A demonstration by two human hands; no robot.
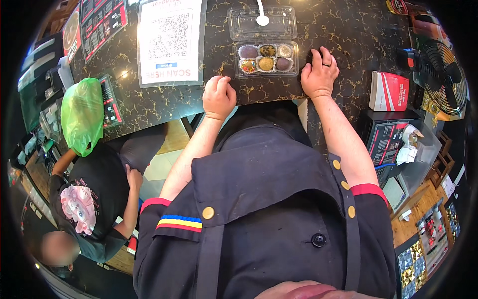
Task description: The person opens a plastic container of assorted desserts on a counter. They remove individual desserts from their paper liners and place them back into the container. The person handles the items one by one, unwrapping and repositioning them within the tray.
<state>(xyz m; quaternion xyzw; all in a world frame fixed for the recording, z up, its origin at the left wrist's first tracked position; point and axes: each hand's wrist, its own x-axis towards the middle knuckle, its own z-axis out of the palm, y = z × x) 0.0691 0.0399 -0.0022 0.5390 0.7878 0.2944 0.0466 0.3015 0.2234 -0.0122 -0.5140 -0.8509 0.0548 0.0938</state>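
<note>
My left hand (219,97) rests curled at the front edge of the dark, gold-veined counter (261,91), with nothing visible in it. Flat on the counter, my right hand (320,73) has its fingers slightly apart and a ring on one of them. Between and just beyond both hands lies a clear plastic clamshell box (236,71), its lid (239,31) folded back. Several round sweets (266,64) sit inside in white paper cups, some brown, one with colourful sprinkles, one pale. A white plastic spoon (262,19) lies with its bowl over the lid.
Left of the box is a laminated sheet (168,71) with a printed code. Further left are menus (102,26) and a green plastic bag (83,112), near a seated person (101,179). At right stand a red-and-white box (389,91), a black fan (446,76) and a black box (384,117).
</note>
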